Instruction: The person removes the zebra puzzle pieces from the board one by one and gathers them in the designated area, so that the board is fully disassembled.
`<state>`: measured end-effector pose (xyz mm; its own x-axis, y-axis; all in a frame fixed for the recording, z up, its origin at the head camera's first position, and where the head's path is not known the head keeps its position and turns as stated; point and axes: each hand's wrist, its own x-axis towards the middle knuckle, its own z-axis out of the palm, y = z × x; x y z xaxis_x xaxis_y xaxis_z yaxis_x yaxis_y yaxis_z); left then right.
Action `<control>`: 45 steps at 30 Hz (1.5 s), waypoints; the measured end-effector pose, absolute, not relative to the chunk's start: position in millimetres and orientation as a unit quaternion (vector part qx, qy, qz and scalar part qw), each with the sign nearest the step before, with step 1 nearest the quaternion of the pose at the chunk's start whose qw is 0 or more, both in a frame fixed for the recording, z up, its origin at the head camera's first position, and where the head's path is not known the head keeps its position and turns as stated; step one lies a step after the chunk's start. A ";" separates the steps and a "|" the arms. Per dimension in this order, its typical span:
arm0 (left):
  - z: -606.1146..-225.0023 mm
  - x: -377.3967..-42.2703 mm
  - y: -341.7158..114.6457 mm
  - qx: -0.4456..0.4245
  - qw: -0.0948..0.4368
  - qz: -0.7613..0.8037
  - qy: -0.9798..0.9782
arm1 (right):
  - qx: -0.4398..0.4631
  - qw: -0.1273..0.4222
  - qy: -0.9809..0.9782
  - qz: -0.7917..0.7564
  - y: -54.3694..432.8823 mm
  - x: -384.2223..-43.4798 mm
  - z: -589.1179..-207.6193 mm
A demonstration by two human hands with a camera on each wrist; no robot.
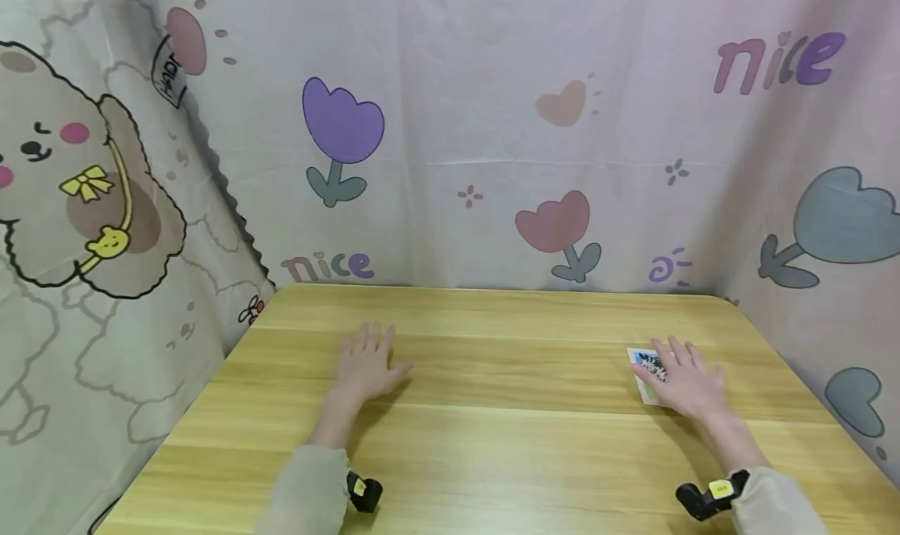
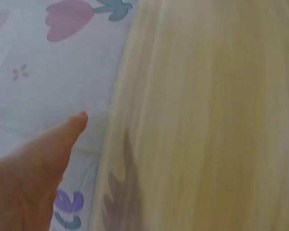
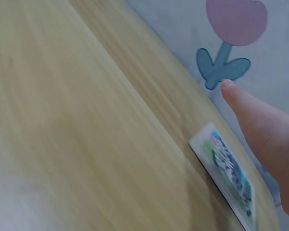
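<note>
My left hand (image 1: 367,369) and right hand (image 1: 692,386) spread loosely, the right over a flat, rectangular card (image 3: 226,171), above a wood-grained table (image 1: 506,441) backed by creased, flower-printed cloth (image 1: 436,113).

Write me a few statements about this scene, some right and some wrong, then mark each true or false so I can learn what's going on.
1. The left hand holds nothing. True.
2. The card is nearer to the left hand than to the right hand. False: in the head view, the right hand partly covers the card.
3. The card shows a striped black-and-white animal. True.
4. The cloth behind the table is plain. False: it is printed with flowers, among other shapes.
5. A black device is worn at each wrist. True.
</note>
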<state>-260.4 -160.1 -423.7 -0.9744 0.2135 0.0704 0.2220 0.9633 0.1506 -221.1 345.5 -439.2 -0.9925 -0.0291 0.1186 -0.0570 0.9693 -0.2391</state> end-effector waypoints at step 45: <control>-439.2 -213.0 174.9 -0.254 -0.094 -0.300 -0.915 | -0.029 0.044 -0.933 0.356 389.8 -184.7 -455.2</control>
